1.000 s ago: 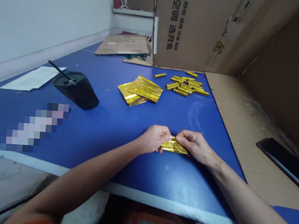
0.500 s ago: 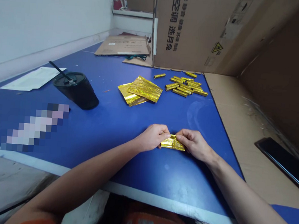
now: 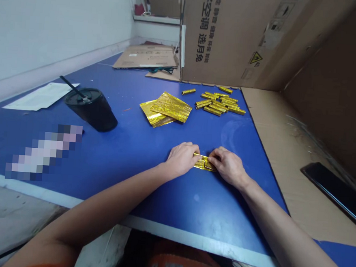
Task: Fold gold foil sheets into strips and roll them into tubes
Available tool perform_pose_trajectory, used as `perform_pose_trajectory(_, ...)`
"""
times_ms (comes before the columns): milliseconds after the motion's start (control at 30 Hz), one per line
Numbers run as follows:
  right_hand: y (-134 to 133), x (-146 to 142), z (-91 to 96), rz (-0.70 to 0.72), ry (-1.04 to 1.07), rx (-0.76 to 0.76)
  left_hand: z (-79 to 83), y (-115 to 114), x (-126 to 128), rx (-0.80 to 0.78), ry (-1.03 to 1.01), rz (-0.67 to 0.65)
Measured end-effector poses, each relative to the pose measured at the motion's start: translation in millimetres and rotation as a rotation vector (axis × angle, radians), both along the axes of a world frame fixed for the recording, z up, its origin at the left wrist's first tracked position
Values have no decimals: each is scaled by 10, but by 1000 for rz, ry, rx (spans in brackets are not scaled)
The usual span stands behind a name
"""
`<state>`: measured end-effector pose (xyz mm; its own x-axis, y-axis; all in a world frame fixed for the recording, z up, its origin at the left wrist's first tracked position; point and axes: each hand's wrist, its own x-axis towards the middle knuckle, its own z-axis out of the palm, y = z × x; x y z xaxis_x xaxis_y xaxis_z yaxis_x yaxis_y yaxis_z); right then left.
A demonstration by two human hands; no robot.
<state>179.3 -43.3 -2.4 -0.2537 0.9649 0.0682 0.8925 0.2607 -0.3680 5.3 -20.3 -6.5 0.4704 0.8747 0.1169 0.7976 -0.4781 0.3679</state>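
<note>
Gold foil (image 3: 204,163) folded small, pressed to the blue table (image 3: 126,174) — both hands on it!
Left hand (image 3: 180,159) and right hand (image 3: 228,166) close together, fingers curled, clamping either end of the strip — up ahead, rolled foil sticks (image 3: 218,103) lie heaped beside stacked foil sheets (image 3: 167,109).

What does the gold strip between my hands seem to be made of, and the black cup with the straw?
The folded gold strip looks like thin metallized foil or film: bright holographic sheen, crisp creases. The black cup seems to be glossy moulded plastic, judging by its smooth sheen.
</note>
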Motion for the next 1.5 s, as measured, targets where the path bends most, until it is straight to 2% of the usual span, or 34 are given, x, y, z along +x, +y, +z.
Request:
perform_pose_trajectory(267, -32, -33, 18, -9, -41, 60, -41, -75, 5, 156, 35, -29)
perform_pose_trajectory(500, -89, -99, 66, 58, -239, 92, -32, -79, 28, 259, 167, -318)
perform_pose_trajectory(700, -122, -70, 152, 114, -282, 56, -33, -69, -22, 192, 100, -363)
perform_pose_trajectory(933, -211, 47, 233, 269, -301, 32, 76, -62, -95, 79, 18, -441)
perform_pose_trajectory(1300, -280, 37, 227, 217, -266, 68, -2, 9, -80, 67, -8, -421)
perform_pose_trajectory(1500, -295, 64, 166, 232, -205, 89, 51, -12, -74, 32, 7, -421)
